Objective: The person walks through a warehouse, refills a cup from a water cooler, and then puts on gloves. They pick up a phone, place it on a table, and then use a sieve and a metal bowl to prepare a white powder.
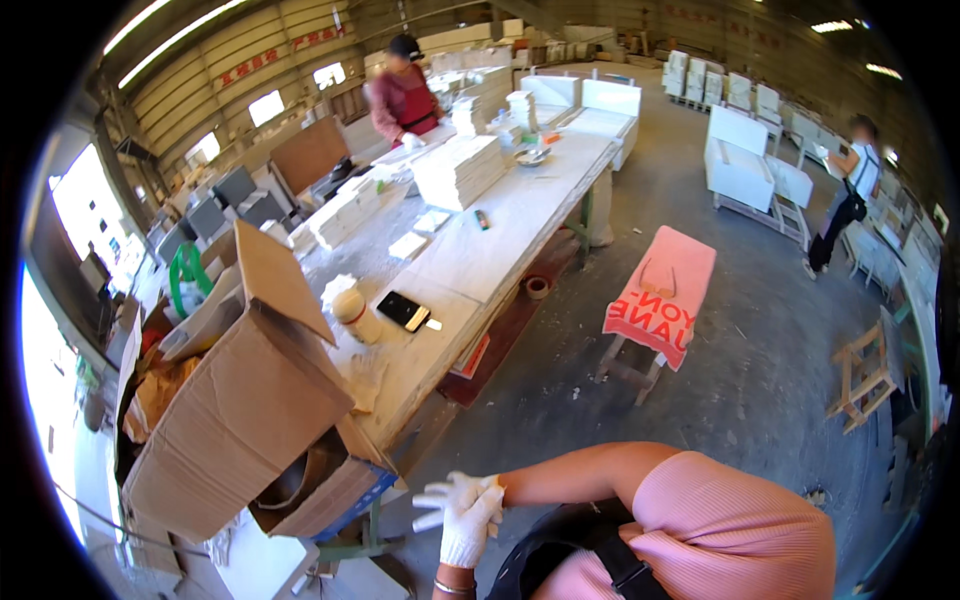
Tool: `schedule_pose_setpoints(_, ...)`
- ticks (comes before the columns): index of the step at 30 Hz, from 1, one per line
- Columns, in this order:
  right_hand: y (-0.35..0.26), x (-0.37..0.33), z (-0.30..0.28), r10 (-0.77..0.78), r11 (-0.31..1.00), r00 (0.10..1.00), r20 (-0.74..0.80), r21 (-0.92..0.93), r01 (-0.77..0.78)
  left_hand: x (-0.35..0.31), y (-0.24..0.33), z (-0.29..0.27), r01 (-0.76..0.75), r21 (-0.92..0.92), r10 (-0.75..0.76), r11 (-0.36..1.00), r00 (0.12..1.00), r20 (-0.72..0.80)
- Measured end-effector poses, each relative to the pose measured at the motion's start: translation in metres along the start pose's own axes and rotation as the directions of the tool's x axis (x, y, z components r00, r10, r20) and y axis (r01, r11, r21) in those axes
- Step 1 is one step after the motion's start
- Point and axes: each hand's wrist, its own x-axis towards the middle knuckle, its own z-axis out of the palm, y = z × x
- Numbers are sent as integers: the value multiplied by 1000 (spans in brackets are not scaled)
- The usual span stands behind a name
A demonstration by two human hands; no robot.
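Both my hands wear white knitted gloves and meet in front of me, to the right of a large open cardboard box. My left hand (465, 530), with a bracelet at its wrist, comes up from below; its fingers close over my right hand near the wrist, on the right glove. Bare-armed, my right hand (437, 502) reaches in from the right, its gloved fingers spread toward the left. The overlap partly hides where one glove ends and the other begins. The cardboard box (235, 410) has raised flaps and bags inside.
A long worktable (450, 265) carries a phone (403, 311), a jar (353, 313) and stacked white slabs (458, 172). A person in red (405, 100) stands behind it. To the right are a towel-covered stool (660, 290), a wooden frame (862, 378) and another person (848, 190).
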Motion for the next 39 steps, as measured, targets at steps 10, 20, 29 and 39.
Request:
schedule_pose_setpoints(10, 20, 7, -36, 368, 890, 913, 175, 218, -400, 1, 14, 7, 32, 183, -23, 983, 999, -47)
schedule_pose_setpoints(20, 71, 4, -114, 560, -695, 625, 544, 719, -3, 77, -28, 53, 48, -192, -53, 980, 998, -24)
schedule_pose_setpoints(29, 155, -37, -184, 782, -611, 514, 353, 600, 517, 166, 10, 136, -15, -467, -81, 884, 980, -184)
schedule_pose_setpoints(39, 218, -40, -249, 785, -579, 549, 289, 659, 480, 212, 71, 168, 100, -253, -118, 962, 992, -54)
